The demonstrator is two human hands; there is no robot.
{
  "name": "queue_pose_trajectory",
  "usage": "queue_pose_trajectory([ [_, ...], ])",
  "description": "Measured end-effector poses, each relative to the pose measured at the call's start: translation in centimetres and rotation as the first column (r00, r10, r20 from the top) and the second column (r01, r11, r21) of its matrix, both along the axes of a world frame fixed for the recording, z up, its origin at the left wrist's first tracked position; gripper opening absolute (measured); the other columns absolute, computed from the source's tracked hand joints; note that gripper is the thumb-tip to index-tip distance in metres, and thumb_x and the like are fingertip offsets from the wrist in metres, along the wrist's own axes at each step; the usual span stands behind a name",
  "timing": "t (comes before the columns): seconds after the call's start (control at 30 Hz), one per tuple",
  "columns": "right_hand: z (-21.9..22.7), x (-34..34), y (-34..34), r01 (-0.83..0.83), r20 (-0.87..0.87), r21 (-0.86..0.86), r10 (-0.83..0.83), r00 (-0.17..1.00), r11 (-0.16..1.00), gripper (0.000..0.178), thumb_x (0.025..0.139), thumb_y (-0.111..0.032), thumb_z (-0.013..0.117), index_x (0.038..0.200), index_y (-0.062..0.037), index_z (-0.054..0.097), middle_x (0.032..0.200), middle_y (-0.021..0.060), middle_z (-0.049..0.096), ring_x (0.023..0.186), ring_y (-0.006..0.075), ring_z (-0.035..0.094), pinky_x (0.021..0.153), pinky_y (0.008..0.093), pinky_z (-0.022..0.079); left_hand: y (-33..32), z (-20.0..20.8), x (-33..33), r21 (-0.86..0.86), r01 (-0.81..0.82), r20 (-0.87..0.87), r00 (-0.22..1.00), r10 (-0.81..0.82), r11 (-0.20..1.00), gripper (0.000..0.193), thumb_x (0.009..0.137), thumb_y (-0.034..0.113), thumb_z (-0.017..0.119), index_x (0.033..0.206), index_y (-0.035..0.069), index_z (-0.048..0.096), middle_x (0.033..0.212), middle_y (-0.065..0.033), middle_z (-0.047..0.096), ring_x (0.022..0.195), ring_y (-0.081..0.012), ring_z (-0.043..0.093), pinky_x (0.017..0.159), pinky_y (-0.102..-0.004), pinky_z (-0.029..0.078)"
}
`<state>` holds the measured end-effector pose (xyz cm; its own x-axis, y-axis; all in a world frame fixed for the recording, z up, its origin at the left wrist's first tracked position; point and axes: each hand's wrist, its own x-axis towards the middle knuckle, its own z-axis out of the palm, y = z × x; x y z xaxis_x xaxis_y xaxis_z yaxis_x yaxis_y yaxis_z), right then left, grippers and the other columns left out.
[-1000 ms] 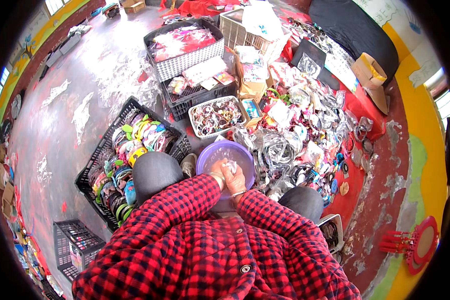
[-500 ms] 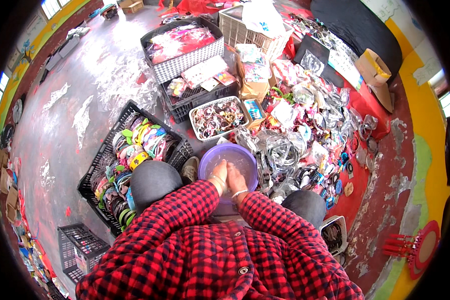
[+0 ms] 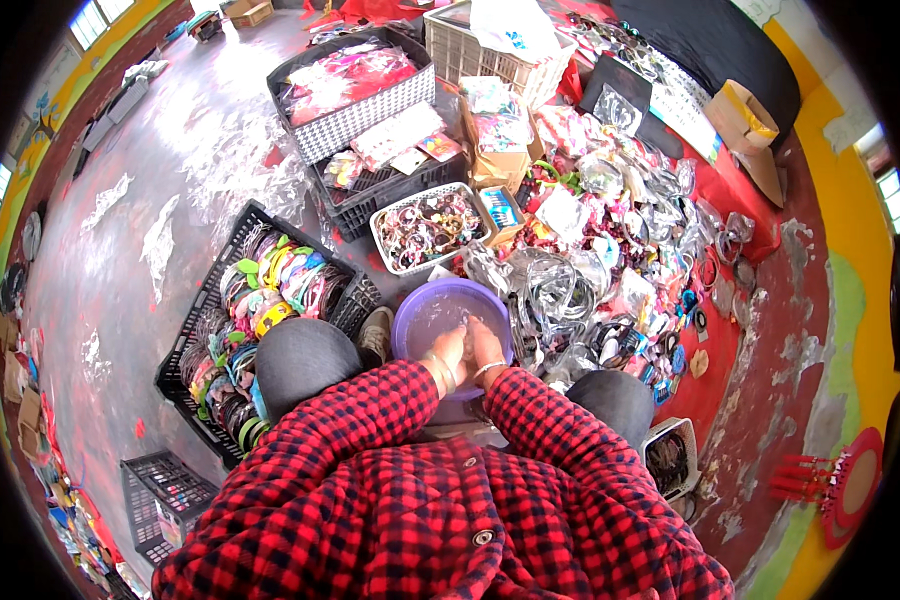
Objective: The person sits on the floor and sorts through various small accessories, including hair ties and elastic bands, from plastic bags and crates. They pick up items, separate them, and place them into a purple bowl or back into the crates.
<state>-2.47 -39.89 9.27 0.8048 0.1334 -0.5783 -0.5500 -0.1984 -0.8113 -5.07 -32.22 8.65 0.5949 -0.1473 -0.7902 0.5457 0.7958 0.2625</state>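
Note:
A round purple basin point(image 3: 402, 330) stands between my knees with cloudy-looking water in it. Both my hands are down inside it, side by side and pressed against each other. My left hand point(image 3: 450, 352) has a pale band at its wrist, and its fingers close in toward the other hand. Against it lies my right hand point(image 3: 485, 345), also closed, with a light bracelet on the wrist. Anything between the palms is hidden. Just beyond the basin is a white basket point(image 3: 378, 232) of small hair bands.
At my left a black crate point(image 3: 185, 335) holds many colourful headbands. Stacked bins, the upper one a grey bin point(image 3: 360, 110), stand ahead. A heap of bagged accessories point(image 3: 610, 260) spreads right of the basin. By my right knee sits a small white basket point(image 3: 688, 480).
My hands have shifted slightly right and nearer to me within the basin, still together. The whole view has moved a little.

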Motion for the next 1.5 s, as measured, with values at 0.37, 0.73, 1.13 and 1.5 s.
queue_pose_trajectory([
  [0.37, -0.3, -0.7, 0.8, -0.054, 0.394, -0.147, 0.109, 0.912, 0.988, 0.043, 0.091, -0.028, 0.038, 0.128, -0.0060, 0.044, 0.123, 0.0244, 0.047, 0.117, 0.0351, 0.044, 0.098, 0.0360, 0.035, 0.1, 1.0, -0.5, -0.004, 0.044, 0.090, 0.995, -0.044, 0.999, 0.037, 0.090, 0.041, 0.046, 0.104, 0.007, 0.055, 0.099, -0.0074, 0.059, 0.089, -0.0236, 0.057, 0.079, -0.0400, 0.046],
  [0.73, -0.1, -3.3, 1.1, -0.084, 0.502, -0.137, 0.142, 0.853, 0.987, 0.045, 0.092, -0.028, 0.035, 0.127, 0.0000, 0.043, 0.130, 0.0206, 0.043, 0.125, 0.0298, 0.037, 0.106, 0.0323, 0.026, 2.2, -4.2, 1.9, 0.254, 0.007, 0.046, 0.999, -0.019, 0.967, 0.033, 0.092, 0.040, 0.042, 0.098, 0.011, 0.055, 0.090, -0.0054, 0.058, 0.084, -0.0198, 0.054, 0.077, -0.0363, 0.045],
  [1.13, -5.1, 0.1, -1.0, -0.173, 0.339, -0.216, 0.240, 0.910, 0.961, 0.049, 0.090, -0.033, 0.040, 0.130, -0.0067, 0.041, 0.132, 0.0187, 0.042, 0.120, 0.0316, 0.042, 0.098, 0.0367, 0.033, 0.4, 3.3, 1.0, -0.004, 0.017, 0.007, 1.000, -0.017, 1.000, 0.034, 0.093, 0.035, 0.041, 0.109, 0.007, 0.051, 0.104, -0.0085, 0.057, 0.092, -0.0218, 0.056, 0.084, -0.0354, 0.045],
  [1.5, -3.0, 0.8, -0.4, 0.060, 0.380, -0.172, 0.010, 0.925, 0.983, 0.043, 0.092, -0.029, 0.035, 0.126, -0.0038, 0.045, 0.125, 0.0241, 0.046, 0.116, 0.0355, 0.044, 0.098, 0.0368, 0.035, -1.3, 3.4, -0.2, 0.008, 0.031, 0.089, 0.996, -0.032, 0.999, 0.036, 0.091, 0.039, 0.046, 0.105, 0.006, 0.053, 0.096, -0.0084, 0.059, 0.087, -0.0212, 0.056, 0.078, -0.0361, 0.046],
])
